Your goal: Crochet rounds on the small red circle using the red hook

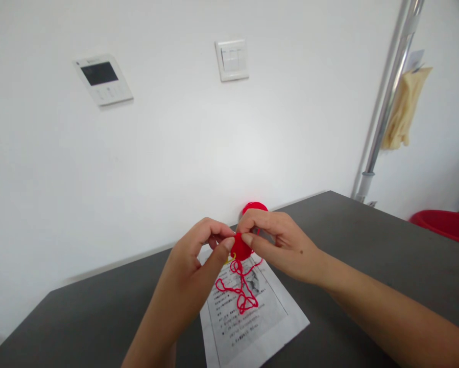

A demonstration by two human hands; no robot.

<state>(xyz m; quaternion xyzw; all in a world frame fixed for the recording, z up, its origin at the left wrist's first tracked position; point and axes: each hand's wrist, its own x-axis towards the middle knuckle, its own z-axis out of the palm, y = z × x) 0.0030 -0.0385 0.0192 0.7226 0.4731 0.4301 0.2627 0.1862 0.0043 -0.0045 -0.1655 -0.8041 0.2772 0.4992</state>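
Between my two hands is a small red piece of crochet work (pixel 242 248), held up over a printed sheet of paper (pixel 248 332). My left hand (pixel 204 250) pinches its left edge between thumb and fingertips. Thumb and index finger of my right hand (pixel 277 243) grip its upper right edge. A bit of yellow (pixel 231 258), perhaps a stitch marker, shows at its lower left. Loose red yarn (pixel 246 296) hangs in tangled loops below the piece, over the paper. Behind my right hand sits a ball of red yarn (pixel 255 206), partly hidden.
The dark grey table (pixel 329 230) stands against a white wall. On the wall are an intercom panel (pixel 104 80) and a light switch (pixel 233 60). To the right are a metal pole (pixel 392 82), hanging yellow gloves (pixel 405 110) and a red rounded object (pixel 443 225) beyond the table edge.
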